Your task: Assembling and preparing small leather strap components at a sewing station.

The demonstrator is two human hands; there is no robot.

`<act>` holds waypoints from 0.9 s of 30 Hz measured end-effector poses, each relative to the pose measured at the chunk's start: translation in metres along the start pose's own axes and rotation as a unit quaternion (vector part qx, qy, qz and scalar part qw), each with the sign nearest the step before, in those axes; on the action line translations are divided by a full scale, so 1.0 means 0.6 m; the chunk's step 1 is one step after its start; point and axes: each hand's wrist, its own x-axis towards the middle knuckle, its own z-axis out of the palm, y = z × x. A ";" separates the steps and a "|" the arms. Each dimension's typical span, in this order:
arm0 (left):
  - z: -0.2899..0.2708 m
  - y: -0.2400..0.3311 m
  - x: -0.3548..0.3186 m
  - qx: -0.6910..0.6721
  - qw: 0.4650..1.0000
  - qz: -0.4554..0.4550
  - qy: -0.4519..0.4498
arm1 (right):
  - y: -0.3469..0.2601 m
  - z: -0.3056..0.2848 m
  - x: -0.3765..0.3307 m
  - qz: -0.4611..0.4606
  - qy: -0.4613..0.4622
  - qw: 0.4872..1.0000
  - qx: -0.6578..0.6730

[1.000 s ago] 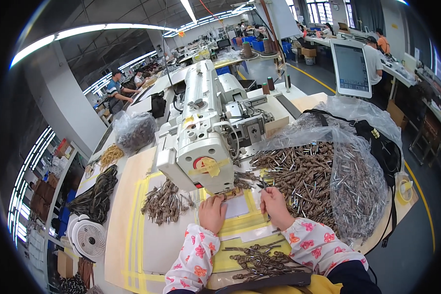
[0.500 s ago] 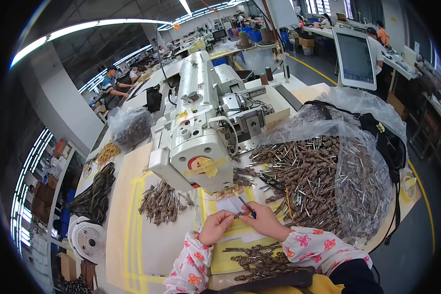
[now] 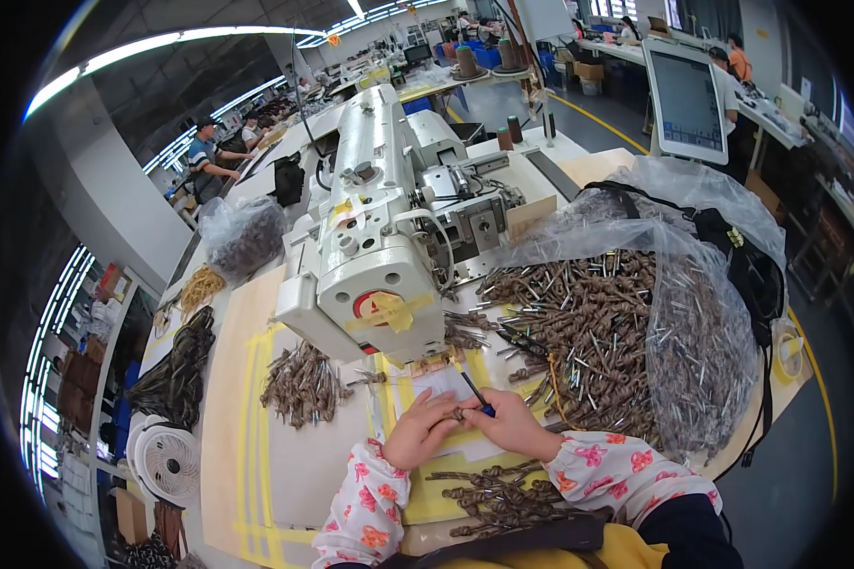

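Observation:
In front of the sewing machine, my two hands meet over the table. My left hand is closed, its fingers pinching a small knotted brown cord. My right hand is closed round a slim tool with a blue handle and a thin dark shaft pointing up toward the machine; its kind is not clear. The right fingertips also touch the knot, and the fingers hide most of the cord. Between my forearms lies a small pile of knotted brown cords. Another bunch lies to the left.
A big heap of cords with metal tips spills from a clear plastic bag at the right. Scissors with dark handles lie by the heap. A white fan stands left, a tablet screen at back right. Several people work farther off.
The view has shifted slightly. My left fingers have moved further over the knot and turned, now lying across it. My right hand keeps its hold on the blue-handled tool.

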 end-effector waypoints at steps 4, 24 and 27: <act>0.003 0.019 -0.001 -0.127 0.968 -0.201 -0.075 | -0.010 -0.011 -0.001 0.124 -0.026 0.978 0.166; 0.032 -0.008 0.033 -0.006 0.986 -0.092 0.139 | -0.001 -0.003 0.029 0.153 0.008 0.986 0.068; 0.031 0.007 0.028 -0.011 0.985 -0.119 0.126 | 0.001 0.002 0.022 0.113 0.020 0.993 0.031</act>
